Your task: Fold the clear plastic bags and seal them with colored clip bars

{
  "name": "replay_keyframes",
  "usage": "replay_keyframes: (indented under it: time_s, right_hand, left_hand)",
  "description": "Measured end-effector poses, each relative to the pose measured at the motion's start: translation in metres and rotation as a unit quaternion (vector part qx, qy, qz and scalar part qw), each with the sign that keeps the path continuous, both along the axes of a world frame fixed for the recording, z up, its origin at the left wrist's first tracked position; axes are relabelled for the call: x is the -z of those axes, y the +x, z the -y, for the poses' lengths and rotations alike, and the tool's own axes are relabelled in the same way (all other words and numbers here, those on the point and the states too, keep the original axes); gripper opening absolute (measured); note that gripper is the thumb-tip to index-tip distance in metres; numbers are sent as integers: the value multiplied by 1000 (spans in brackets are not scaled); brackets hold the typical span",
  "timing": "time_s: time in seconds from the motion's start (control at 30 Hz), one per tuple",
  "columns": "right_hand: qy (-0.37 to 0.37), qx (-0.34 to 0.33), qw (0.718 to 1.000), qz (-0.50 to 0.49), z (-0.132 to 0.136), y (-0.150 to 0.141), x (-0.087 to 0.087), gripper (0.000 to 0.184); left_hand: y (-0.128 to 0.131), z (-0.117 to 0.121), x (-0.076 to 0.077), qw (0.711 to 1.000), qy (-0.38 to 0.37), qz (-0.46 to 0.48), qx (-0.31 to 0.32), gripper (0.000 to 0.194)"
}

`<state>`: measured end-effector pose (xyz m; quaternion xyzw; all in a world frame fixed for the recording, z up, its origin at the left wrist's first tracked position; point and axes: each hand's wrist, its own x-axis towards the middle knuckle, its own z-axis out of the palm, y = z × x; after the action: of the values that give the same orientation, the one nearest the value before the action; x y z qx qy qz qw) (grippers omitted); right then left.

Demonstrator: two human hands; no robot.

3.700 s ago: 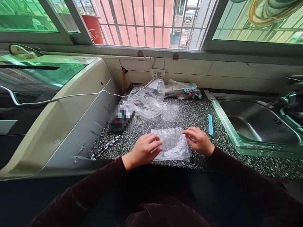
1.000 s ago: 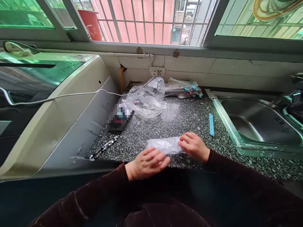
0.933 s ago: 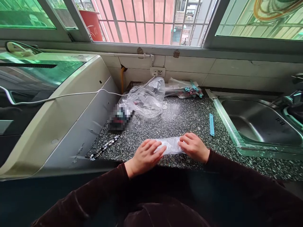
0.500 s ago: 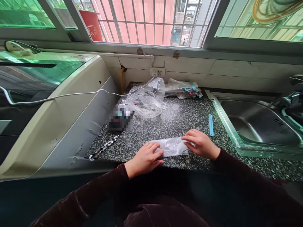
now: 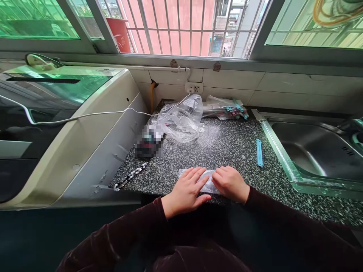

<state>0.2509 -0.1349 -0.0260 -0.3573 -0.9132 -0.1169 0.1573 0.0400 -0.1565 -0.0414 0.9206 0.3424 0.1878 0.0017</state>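
A flattened clear plastic bag (image 5: pixel 209 186) lies on the speckled stone counter (image 5: pixel 227 149), close to its front edge. My left hand (image 5: pixel 187 192) rests across the bag's left part, fingers stretched out and thumb apart. At the bag's right end, my right hand (image 5: pixel 231 184) has its fingers curled in and closed on the plastic. Much of the bag is hidden under both hands. To the right lie slim light-blue plastic strips (image 5: pixel 259 153), stacked together.
A crumpled clear bag (image 5: pixel 183 122) and packets with blue pieces (image 5: pixel 227 107) lie toward the wall. A blurred-out object (image 5: pixel 149 141) and a beaded strap (image 5: pixel 130 176) are left. A washing machine (image 5: pixel 93 143) flanks the counter; a steel sink (image 5: pixel 309 151) is right.
My right hand has moved left along the bag and its fingers have curled in. My left hand has slid right and flattened over the plastic. The view has shifted slightly.
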Motion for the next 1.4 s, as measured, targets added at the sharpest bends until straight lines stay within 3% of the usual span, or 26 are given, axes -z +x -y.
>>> replay_keyframes:
  time_s: [0.13, 0.23, 0.37, 0.53, 0.63, 0.77, 0.83, 0.93, 1.03, 1.07, 1.13, 1.23, 1.3, 1.4]
  right_hand:
    - [-24, 21, 999, 23, 4, 2, 21, 22]
    - [-50, 23, 998, 16, 7, 15, 20, 23]
    - [-133, 58, 989, -31, -2, 34, 6, 19]
    - [-210, 138, 964, -86, -24, 41, -11, 9]
    - [-240, 151, 959, -32, -29, 34, -12, 10]
    - [-269, 115, 956, 1, -33, 29, -10, 10]
    - [-251, 69, 965, -16, -37, 28, -13, 10]
    - [-192, 10, 980, -54, -47, 26, -25, 11]
    - [-155, 43, 975, -155, -60, 25, -36, 11]
    - [-163, 74, 962, -209, -65, 25, -37, 16]
    - [-232, 125, 908, -325, -72, 24, -33, 34]
    - [-407, 117, 784, -455, -78, 16, -19, 55]
    - [-470, 97, 717, -506, -77, 7, -10, 53]
    - [-486, 102, 684, -535, -73, -3, -4, 41]
  left_hand:
    - [-2, 3, 19, 997, -35, -71, -10, 74]
    - [-8, 8, 27, 996, -41, -85, -5, 76]
    - [-8, 4, 10, 997, -61, -39, -3, 65]
    - [8, -30, -24, 995, -74, 22, -60, 28]
    - [19, -50, -26, 990, -121, -7, -79, 19]
    - [28, -63, -22, 979, -197, 2, -52, 23]
    - [29, -69, -24, 965, -259, 26, -36, 29]
    - [29, -82, -27, 916, -396, 57, -16, 24]
    - [27, -93, -27, 864, -473, 170, -23, 20]
    - [26, -96, -26, 847, -477, 232, -33, 22]
    - [24, -98, -24, 806, -467, 358, -56, 24]
    - [24, -99, -23, 759, -449, 466, -80, 27]
    - [25, -100, -23, 741, -460, 484, -76, 29]
    - [28, -108, -24, 725, -476, 494, -66, 32]
